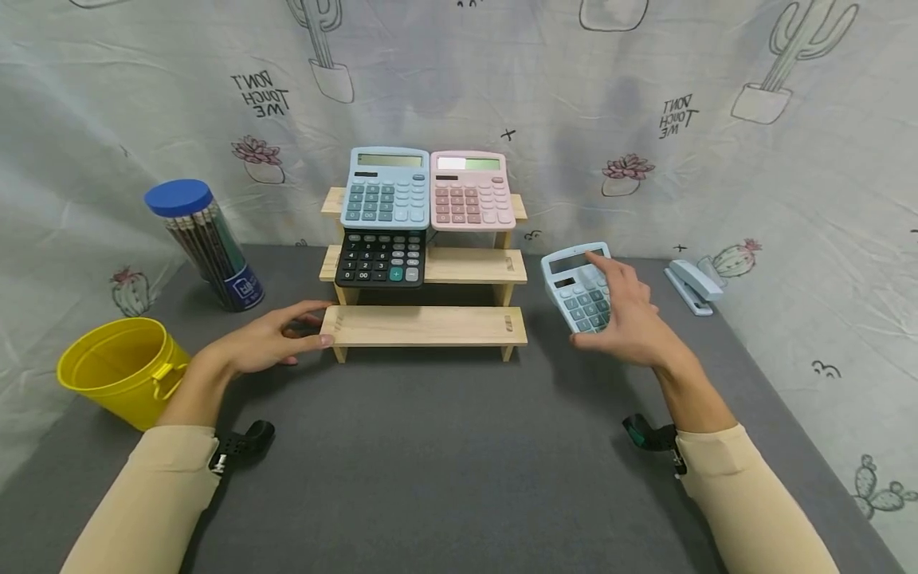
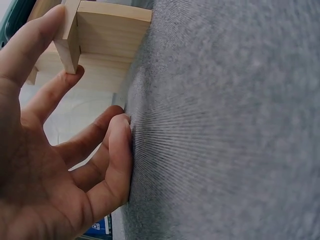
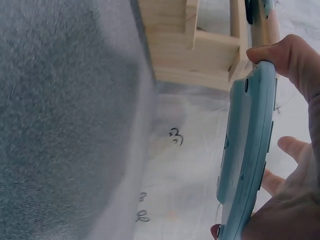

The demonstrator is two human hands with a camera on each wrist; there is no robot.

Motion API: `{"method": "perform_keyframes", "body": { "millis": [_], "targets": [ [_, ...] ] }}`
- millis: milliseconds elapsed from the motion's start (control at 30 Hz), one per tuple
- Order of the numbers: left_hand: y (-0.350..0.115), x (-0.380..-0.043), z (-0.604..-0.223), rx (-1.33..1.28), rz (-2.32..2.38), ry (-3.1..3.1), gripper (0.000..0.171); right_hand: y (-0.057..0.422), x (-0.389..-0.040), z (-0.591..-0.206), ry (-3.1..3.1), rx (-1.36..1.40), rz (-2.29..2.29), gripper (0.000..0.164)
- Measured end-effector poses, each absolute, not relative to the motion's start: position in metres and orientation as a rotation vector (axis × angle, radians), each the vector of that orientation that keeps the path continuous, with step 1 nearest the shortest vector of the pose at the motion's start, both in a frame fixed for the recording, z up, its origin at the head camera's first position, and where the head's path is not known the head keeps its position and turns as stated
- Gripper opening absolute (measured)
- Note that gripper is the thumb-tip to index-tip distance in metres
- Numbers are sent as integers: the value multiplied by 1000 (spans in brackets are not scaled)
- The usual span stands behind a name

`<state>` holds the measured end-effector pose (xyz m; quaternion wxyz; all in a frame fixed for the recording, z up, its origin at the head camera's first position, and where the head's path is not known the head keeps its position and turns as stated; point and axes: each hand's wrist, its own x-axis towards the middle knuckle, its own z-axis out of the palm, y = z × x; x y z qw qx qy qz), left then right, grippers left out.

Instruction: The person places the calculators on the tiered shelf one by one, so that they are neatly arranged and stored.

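To the right of the three-step wooden stand (image 1: 423,327), my right hand (image 1: 625,315) grips a light blue calculator (image 1: 578,292) by its edges. The calculator is tilted, with keys and screen showing in the head view; the right wrist view sees the calculator (image 3: 245,150) edge-on, thumb at one end. My left hand (image 1: 267,341) pinches the left end of the stand's lowest board (image 2: 112,15) between thumb and index finger, the other fingers curled near the cloth. On the top step stand another light blue calculator (image 1: 387,189) and a pink calculator (image 1: 469,191). A black calculator (image 1: 380,259) leans on the middle step's left half.
A yellow bucket (image 1: 122,375) stands by my left forearm. Behind it is a blue-lidded jar (image 1: 215,247) of pencils. A light blue stapler (image 1: 693,285) lies at the right edge of the grey table (image 1: 459,470). A printed cloth (image 1: 445,80) hangs behind.
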<state>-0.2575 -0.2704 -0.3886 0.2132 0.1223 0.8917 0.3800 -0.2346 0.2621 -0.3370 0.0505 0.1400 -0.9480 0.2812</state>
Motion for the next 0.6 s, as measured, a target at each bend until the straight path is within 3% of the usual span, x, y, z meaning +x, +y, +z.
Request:
{"method": "perform_keyframes", "body": {
  "millis": [600],
  "targets": [
    [-270, -258, -390, 323, 1065, 2468, 83, 234, -216, -312, -2805, 596, 852, 114]
  ]
}}
